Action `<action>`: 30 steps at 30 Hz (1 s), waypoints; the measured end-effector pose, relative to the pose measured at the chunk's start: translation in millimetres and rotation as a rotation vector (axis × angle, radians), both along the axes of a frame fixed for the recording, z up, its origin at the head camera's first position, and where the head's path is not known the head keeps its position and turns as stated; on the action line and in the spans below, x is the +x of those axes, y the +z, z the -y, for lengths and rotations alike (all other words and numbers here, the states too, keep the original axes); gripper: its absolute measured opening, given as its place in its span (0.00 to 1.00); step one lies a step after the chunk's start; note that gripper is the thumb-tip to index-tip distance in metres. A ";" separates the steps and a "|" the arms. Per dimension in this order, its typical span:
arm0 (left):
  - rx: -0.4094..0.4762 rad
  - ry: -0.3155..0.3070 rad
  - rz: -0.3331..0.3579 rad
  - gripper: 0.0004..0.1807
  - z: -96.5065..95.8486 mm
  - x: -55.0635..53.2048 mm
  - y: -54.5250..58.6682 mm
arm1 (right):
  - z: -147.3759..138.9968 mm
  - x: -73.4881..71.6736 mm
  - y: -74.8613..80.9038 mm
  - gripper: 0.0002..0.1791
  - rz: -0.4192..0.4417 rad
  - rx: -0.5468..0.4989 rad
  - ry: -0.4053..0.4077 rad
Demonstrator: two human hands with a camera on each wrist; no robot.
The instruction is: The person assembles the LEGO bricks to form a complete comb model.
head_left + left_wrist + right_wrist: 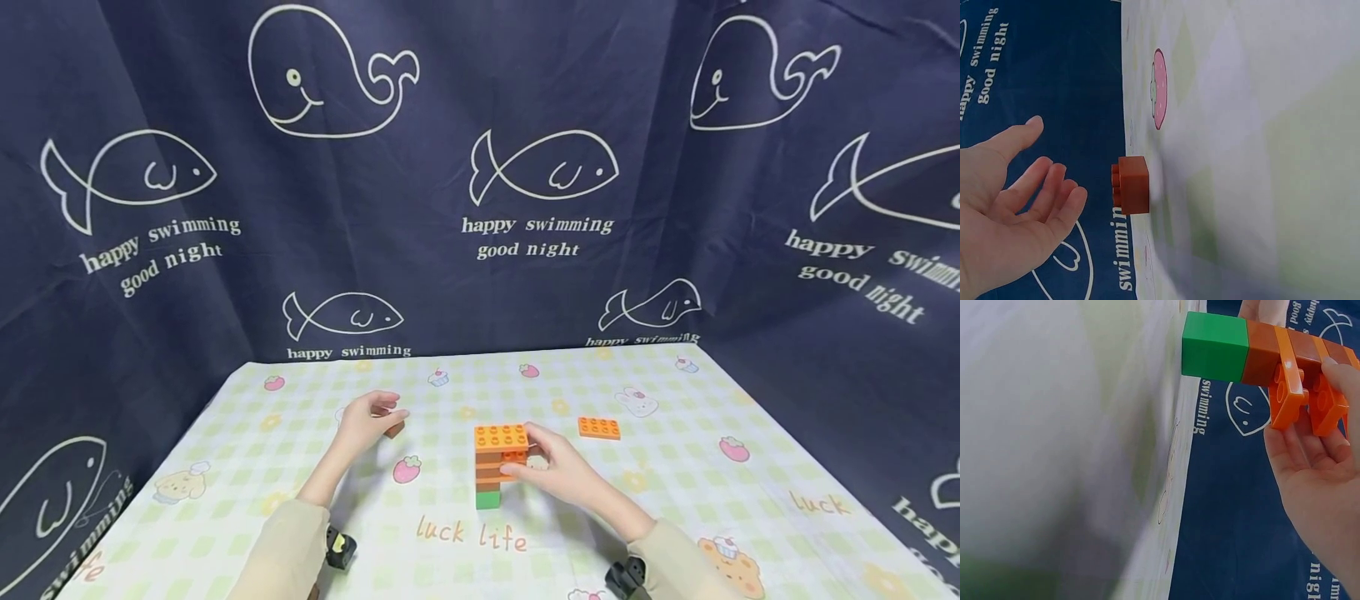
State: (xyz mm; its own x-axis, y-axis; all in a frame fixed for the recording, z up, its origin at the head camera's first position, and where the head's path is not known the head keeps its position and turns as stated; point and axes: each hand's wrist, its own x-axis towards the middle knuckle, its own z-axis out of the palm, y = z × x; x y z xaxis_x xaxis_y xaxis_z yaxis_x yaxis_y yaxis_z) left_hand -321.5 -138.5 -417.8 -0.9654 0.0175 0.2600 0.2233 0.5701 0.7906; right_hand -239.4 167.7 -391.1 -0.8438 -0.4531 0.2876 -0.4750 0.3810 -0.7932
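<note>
A small tower of building bricks (pixel 487 468) stands upright on the table, with a green brick (pixel 1215 347) at its base. Above the green, brown bricks (pixel 1263 353) alternate with orange plates (pixel 1287 394) that stick out to one side. My right hand (pixel 558 467) grips the overhanging plates, thumb on the near side and fingers behind. To the left, a studded reddish-brown brick (pixel 1134 185) sits on the table. My left hand (pixel 1022 206) hovers over it with loosely bent fingers, apart from the brick in the left wrist view.
A loose orange plate (pixel 599 427) with studs lies on the table right of the tower. The table (pixel 442 575) wears a pale checked cloth with printed pictures. Dark blue curtains (pixel 435 83) hang behind it and along both sides.
</note>
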 end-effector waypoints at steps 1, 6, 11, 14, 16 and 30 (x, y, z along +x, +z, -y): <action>-0.003 0.002 0.002 0.18 0.1 -0.4 -0.4 | -0.1 0.0 -0.1 0.21 0.002 0.001 -0.001; -0.019 0.016 0.000 0.18 1.5 -3.9 -3.3 | 0.3 -0.4 -0.1 0.19 -0.020 0.009 0.000; -0.058 0.032 0.013 0.18 2.9 -7.1 -5.6 | 0.8 -0.2 -0.8 0.20 -0.011 0.002 -0.001; -0.083 0.031 0.032 0.19 2.7 -7.3 -5.4 | 0.9 0.3 -1.0 0.20 0.000 -0.004 -0.006; -0.106 0.024 0.036 0.19 2.8 -7.1 -5.6 | 1.0 0.5 -0.9 0.20 0.003 -0.007 -0.008; -0.210 0.005 0.083 0.25 6.1 -6.0 -11.4 | 1.7 0.1 -1.1 0.19 0.005 -0.013 -0.001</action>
